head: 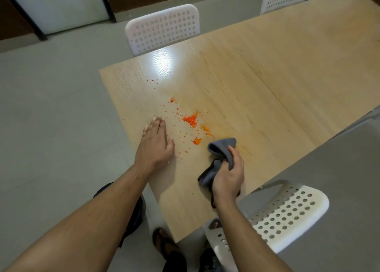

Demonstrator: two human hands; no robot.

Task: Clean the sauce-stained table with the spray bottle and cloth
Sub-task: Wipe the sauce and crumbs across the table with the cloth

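A person's right hand (227, 178) grips a grey cloth (221, 154) beside orange sauce stains (191, 120) while the flat, released left hand (156, 143) steadies on the wooden bench (267, 86), with wiping seemingly next.

The table (257, 82) in front of me is pale wood-grain laminate, with a bright glare near its far left corner. Orange-red sauce (191, 120) is spattered across its near left part: one dense patch of specks, a few wetter smears beside it, and fine dots scattered toward the corner. The cloth (221, 151) is dark grey and bunched, its upper fold just beside the nearest smear, its tail drooping toward the table's edge.
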